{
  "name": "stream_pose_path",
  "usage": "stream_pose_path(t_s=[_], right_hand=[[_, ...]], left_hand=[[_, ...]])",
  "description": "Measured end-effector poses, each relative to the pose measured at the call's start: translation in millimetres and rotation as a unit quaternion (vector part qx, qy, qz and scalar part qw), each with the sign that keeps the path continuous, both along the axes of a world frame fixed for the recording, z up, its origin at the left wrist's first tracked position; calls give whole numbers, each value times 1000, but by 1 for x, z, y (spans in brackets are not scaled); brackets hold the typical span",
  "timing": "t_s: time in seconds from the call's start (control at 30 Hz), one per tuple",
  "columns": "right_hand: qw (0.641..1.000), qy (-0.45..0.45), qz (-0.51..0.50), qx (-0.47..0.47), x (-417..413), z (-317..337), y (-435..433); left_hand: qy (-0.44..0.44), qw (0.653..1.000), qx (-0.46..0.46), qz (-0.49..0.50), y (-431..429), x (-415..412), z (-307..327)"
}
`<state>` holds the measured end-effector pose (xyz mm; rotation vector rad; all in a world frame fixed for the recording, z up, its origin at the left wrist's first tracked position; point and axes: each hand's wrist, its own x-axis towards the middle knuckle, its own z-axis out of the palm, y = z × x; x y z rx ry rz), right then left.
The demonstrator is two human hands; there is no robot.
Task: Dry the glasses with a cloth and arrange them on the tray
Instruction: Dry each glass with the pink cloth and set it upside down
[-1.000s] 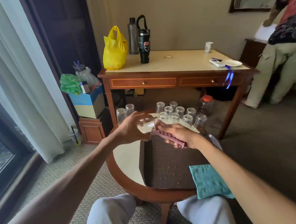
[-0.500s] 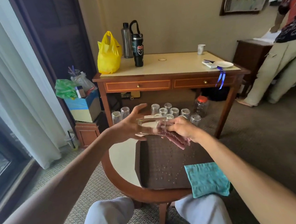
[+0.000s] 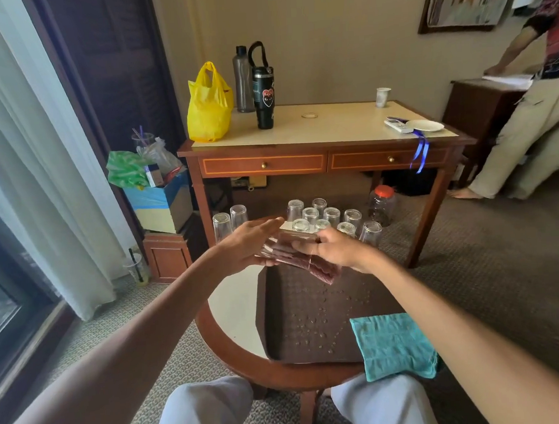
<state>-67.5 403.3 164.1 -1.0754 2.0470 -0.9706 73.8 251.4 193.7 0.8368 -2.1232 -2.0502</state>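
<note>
**A:** Item one, the drinking glass (image 3: 290, 242). Position?

**B:** In the air between both hands, above the far edge of the brown tray (image 3: 311, 312). It lies on its side with its long axis running left to right. The base faces the left hand (image 3: 246, 249) and the mouth faces the right hand (image 3: 338, 250).

**A:** Left hand, condition?

**B:** The fingers are nearly straight and spread wide. The palm and thumb brace the base end of the glass without curling round it.

**A:** Right hand?

**B:** It is closed round the maroon cloth (image 3: 322, 270) at the rim. Part of the cloth is packed inside the glass and the rest trails out below the wrist.

**A:** Tray, contents?

**B:** Only water droplets on the dark surface, no glasses. It sits on the round table (image 3: 232, 311), directly beneath the hands and extending toward the person. A teal cloth (image 3: 393, 346) overlaps its near right corner.

**A:** Remaining stock?

**B:** A cluster of upturned glasses (image 3: 331, 214) stands just beyond the hands, with two more off to the left. I cannot tell whether any of them are wet or dry.

**A:** Assessment for the next move?

**B:** The glass is probably mid-wipe. Setting it down means tipping it from lying level to standing and lowering it a short way. The left hand, at the base, looks better placed to carry it once the cloth is out.
</note>
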Motion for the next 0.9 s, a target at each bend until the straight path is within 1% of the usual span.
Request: stream_pose_path(t_s=[0.03,0.07,0.13,0.17,0.23,0.27,0.3,0.4,0.47,0.5,0.6,0.67,0.7,0.73,0.83,0.9], right_hand=[[1000,-10,-6,-7,-1,-3,0],[1000,-2,-7,-24,-1,-4,-1],[997,36,-28,-62,-4,-12,-6],[993,82,-47,-74,-7,-17,-9],[974,199,-91,-67,-12,-23,-14],[966,227,-109,-53,-13,-23,-15],[964,237,-109,-54,-13,-22,-15],[970,230,-55,-62,-12,-21,-17],[968,234,-50,-73,-10,-17,-16],[960,260,-53,-86,-8,-13,-13],[909,394,-52,-125,6,9,-3],[861,475,-40,-179,15,25,2],[839,510,-21,-188,16,30,3],[822,543,3,-175,16,34,2],[782,603,25,-155,8,29,-4],[779,598,-10,-189,6,26,-4]], left_hand=[[-4,1000,1,15,0,-1,0],[-11,1000,8,28,1,-2,1],[-17,998,35,47,5,-4,1],[-18,997,47,52,7,-6,1],[-20,997,58,54,10,-7,2],[-21,997,59,49,10,-8,3],[-22,997,62,44,10,-7,5],[-26,997,65,13,7,-4,7],[-23,995,91,-20,5,-2,9],[-20,993,115,-33,4,-1,9],[-11,982,184,-29,1,1,7],[-17,974,226,-18,2,1,4],[-26,969,245,-14,4,2,3],[-35,966,257,-10,5,2,2],[-51,967,248,-3,10,0,2],[-39,977,209,20,15,-4,4]])
